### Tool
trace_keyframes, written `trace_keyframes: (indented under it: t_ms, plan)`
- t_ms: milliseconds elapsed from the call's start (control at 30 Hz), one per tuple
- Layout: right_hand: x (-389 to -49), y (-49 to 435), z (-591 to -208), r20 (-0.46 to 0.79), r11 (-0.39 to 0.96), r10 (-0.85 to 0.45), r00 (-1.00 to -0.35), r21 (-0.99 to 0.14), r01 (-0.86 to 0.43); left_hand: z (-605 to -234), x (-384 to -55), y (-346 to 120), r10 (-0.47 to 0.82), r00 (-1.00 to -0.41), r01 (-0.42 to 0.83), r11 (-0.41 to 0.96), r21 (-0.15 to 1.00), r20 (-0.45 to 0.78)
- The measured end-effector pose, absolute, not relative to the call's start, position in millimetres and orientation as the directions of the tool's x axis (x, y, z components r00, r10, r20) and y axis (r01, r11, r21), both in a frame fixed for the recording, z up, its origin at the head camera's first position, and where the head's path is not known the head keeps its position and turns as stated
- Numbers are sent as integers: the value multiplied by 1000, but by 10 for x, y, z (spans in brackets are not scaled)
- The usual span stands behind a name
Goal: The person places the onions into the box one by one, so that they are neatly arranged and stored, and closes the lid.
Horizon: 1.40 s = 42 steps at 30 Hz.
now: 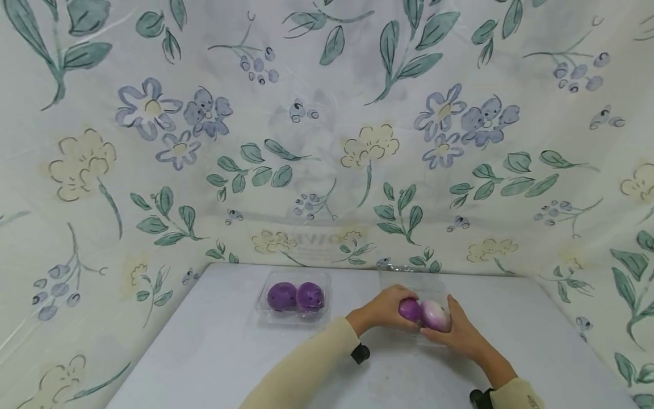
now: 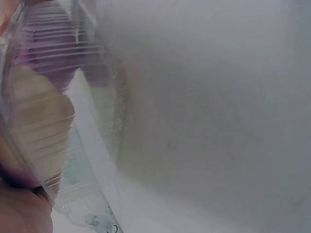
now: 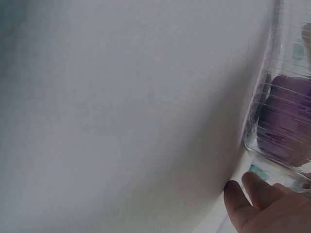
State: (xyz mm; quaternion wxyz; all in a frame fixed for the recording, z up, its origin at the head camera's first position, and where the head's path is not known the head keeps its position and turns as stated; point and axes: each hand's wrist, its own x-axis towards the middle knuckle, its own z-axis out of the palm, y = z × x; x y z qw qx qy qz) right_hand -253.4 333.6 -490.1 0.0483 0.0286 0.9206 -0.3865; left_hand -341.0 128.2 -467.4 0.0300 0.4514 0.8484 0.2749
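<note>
My left hand [image 1: 390,307] curls round a small purple bulb [image 1: 410,309] that looks like an onion. Right beside it, my right hand [image 1: 462,329] holds a larger white-and-purple onion-like bulb [image 1: 435,316] between thumb and fingers. Both bulbs are at a clear plastic box [image 1: 411,278] whose lid stands raised behind them. Through ridged clear plastic [image 2: 114,111] in the left wrist view, a purple and a pale bulb show. In the right wrist view, right-hand fingers [image 3: 260,191] lie just below the box's edge, and a purple bulb [image 3: 286,116] appears through its wall.
To the left on the white table [image 1: 204,341] sits another clear plastic box [image 1: 324,281] with two dark purple bulbs [image 1: 282,296] side by side. A flower-printed sheet [image 1: 327,113] rises behind the table and along both sides.
</note>
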Motion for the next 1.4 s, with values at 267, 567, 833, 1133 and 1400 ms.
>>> trace_keyframes:
  t_ms: [267,567,833,1133,1400]
  plan:
    - [-2551,3342,-4890,-110,699,16,-994,-709,90,-4646,-3405,1293,783,-605,733,476,485,147]
    - [-2509,3369,-4930,-103,706,1,-995,-704,73,-4642,-3362,1326,769,-634,704,532,470,78]
    - [-2549,3354,-4921,-100,706,8,-995,-704,77,-4624,-3367,1354,781,-623,730,555,400,54]
    - [-2539,3376,-4932,-66,707,-16,-998,-706,36,-4658,-3369,1336,788,-610,739,529,416,81]
    - [-2526,3383,-4911,-72,696,-36,-997,-718,26,-4585,-3460,1236,717,-654,698,447,560,242]
